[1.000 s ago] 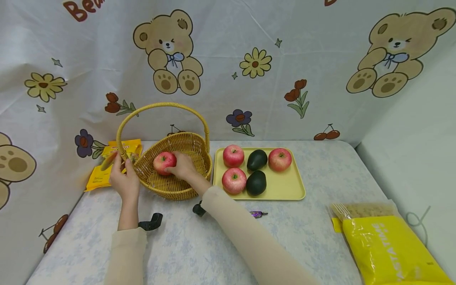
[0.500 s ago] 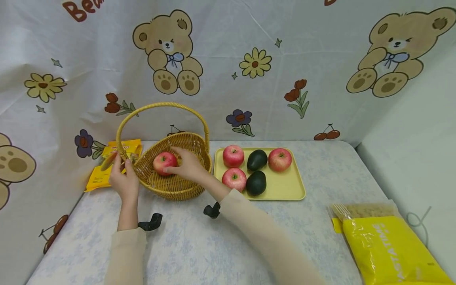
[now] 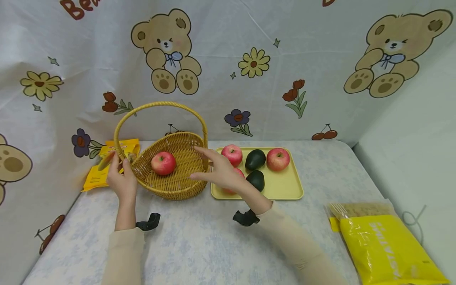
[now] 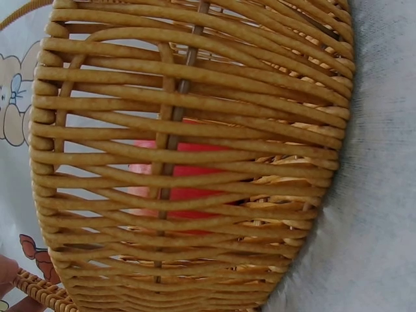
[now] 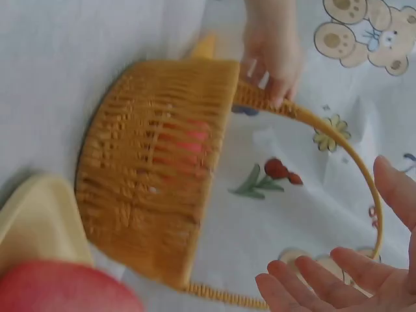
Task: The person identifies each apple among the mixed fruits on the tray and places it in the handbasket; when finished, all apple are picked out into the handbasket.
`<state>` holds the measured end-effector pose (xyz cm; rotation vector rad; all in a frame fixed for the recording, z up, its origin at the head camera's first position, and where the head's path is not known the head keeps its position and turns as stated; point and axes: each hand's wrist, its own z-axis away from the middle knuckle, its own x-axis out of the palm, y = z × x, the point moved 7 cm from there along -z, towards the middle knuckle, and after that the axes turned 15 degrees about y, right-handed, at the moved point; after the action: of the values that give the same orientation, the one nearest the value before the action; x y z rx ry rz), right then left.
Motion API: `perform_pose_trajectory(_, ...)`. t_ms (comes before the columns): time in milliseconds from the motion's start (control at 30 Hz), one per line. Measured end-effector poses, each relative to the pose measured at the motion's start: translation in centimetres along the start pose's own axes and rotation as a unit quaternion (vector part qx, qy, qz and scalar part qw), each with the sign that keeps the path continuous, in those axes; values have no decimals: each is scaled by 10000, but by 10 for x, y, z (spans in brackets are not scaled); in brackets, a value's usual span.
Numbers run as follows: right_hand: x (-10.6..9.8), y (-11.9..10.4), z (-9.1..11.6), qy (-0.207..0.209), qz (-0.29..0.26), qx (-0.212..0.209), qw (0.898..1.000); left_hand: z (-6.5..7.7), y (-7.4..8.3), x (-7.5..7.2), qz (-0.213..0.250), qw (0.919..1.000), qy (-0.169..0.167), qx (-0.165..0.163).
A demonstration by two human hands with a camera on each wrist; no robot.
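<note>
In the head view my left hand pinches the left base of the handle of a wicker basket. A red apple lies inside, on the basket's left side; in the left wrist view it shows only through gaps in the weave. My right hand hovers over the basket's right rim and the near tray edge, fingers extended and spread, holding nothing. On the pale yellow tray are two avocados and three apples, one partly covered by the right hand.
Yellow packets lie behind my left hand, left of the basket. At the right front is a yellow pasta bag, with a clear fork at its top corner. A patterned cloth hangs behind the table.
My right hand has let go of the apple inside the basket and drawn back to the right, toward the tray. The left hand stays on the handle.
</note>
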<state>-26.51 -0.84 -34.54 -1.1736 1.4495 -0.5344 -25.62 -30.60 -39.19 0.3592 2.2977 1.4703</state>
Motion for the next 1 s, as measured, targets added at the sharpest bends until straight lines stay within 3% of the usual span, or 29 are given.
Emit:
perform_pose_trajectory(367, -88, 38, 26, 894, 243, 106, 9956, -1, 0, -1, -65, 10000, -57, -43)
perform_pose_trajectory(633, -150, 69, 39, 1723, 200, 343, 9842, -1, -1, -1, -70, 9999, -47, -88)
perform_pose_trajectory(1000, -199, 118, 46, 2579, 270, 751, 9629, 1, -2, 0, -138, 9997, -77, -165)
